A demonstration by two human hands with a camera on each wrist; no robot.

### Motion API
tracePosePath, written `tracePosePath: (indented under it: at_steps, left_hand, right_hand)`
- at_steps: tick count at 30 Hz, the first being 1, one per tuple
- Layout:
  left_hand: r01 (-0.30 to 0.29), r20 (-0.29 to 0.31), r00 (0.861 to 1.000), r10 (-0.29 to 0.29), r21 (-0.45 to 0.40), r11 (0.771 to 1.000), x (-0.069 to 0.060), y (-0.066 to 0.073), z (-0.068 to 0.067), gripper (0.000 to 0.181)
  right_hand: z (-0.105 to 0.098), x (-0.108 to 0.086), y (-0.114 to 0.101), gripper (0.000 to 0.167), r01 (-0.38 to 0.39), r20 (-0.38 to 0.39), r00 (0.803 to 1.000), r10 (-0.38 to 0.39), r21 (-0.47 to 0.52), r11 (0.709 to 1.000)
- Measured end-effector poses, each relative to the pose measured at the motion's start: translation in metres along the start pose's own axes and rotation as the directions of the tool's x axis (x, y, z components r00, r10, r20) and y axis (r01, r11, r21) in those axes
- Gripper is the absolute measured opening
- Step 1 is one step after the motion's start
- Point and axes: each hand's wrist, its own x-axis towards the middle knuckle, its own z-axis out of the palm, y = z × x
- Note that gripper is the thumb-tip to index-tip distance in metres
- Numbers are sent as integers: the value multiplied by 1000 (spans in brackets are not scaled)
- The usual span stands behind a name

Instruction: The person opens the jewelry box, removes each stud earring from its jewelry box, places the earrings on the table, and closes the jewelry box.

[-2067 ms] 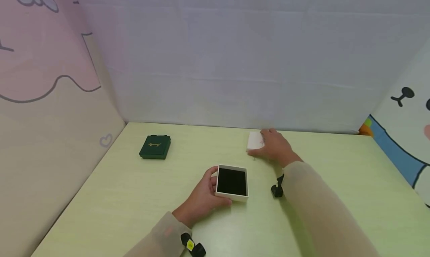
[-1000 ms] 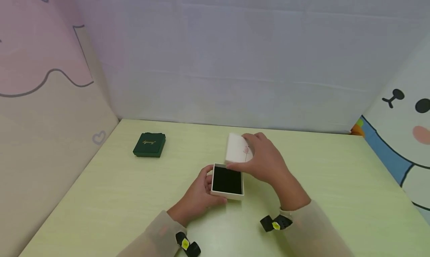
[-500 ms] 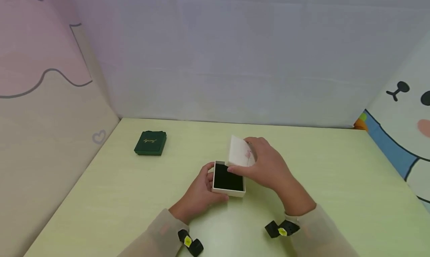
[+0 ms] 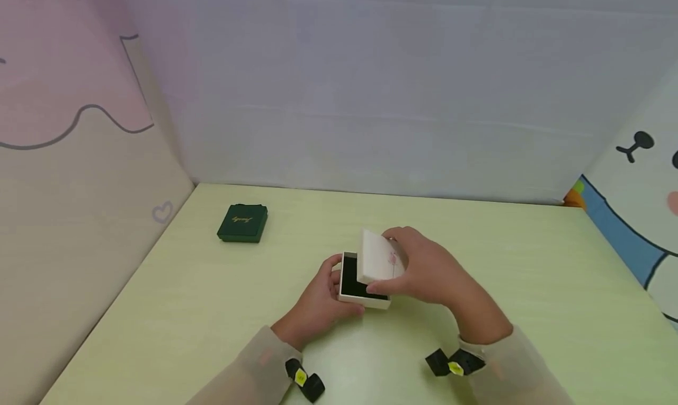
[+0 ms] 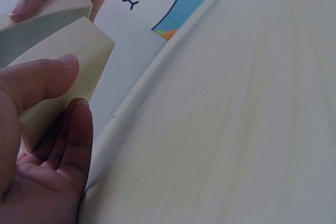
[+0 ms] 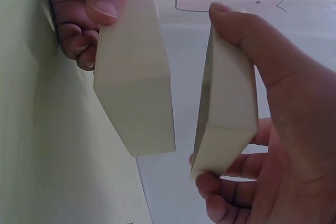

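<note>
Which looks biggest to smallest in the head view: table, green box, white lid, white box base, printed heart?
1. Table
2. Unranked: white lid, white box base, green box. Too close to call: the lid covers part of the base, and the green box sits farther back.
3. Printed heart

The open box (image 4: pixel 365 301) is held at its left side by the left hand (image 4: pixel 320 302); above its right part, tilted and apart, the lid (image 4: pixel 377 261) is held by the right hand (image 4: pixel 426 269). Behind both, to the left, a flat case (image 4: pixel 243 223) is set on the table (image 4: pixel 185 299), which is backed by a wall (image 4: pixel 381 99).
</note>
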Motion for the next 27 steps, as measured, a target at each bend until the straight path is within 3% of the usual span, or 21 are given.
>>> tracePosePath:
  at_steps: [4, 9, 18, 27]
  left_hand:
    - [6, 3, 1000, -6, 7, 1000, -1, -1, 0, 103]
    - [-5, 8, 1000, 5, 2, 1000, -1, 0, -1, 103]
    - [3, 13, 1000, -3, -4, 1000, 0, -1, -2, 103]
    - [6, 10, 1000, -6, 0, 1000, 0, -1, -1, 102]
  right_hand:
    - [4, -1, -1, 99, 35, 35, 999, -35, 2, 999]
    - [7, 0, -4, 99, 61, 28, 998, -61, -9, 998]
    - [7, -2, -11, 99, 34, 77, 996, -32, -24, 999]
    - [6, -5, -11, 98, 27, 76, 997, -24, -37, 999]
